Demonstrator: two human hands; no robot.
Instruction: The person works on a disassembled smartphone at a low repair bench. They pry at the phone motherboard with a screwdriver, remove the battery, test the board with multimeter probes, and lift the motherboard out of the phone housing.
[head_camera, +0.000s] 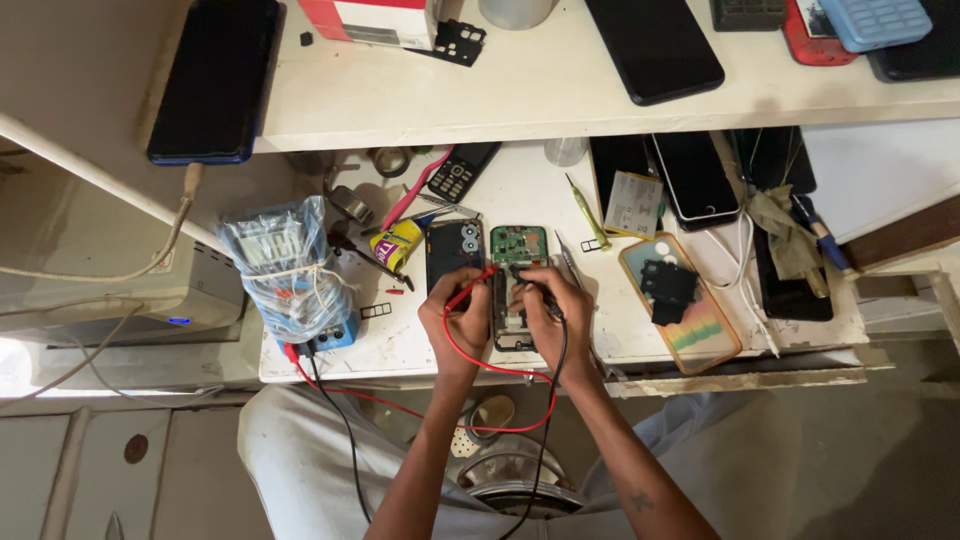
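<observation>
Left hand (457, 318) pinches the red probe (470, 286), right hand (553, 310) the black probe (528, 287) — both tips on the opened phone (517, 262) on the bench (640, 340).

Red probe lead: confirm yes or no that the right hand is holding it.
No: the red probe lead runs into the left hand, while the right hand holds the black lead over the opened phone.
</observation>
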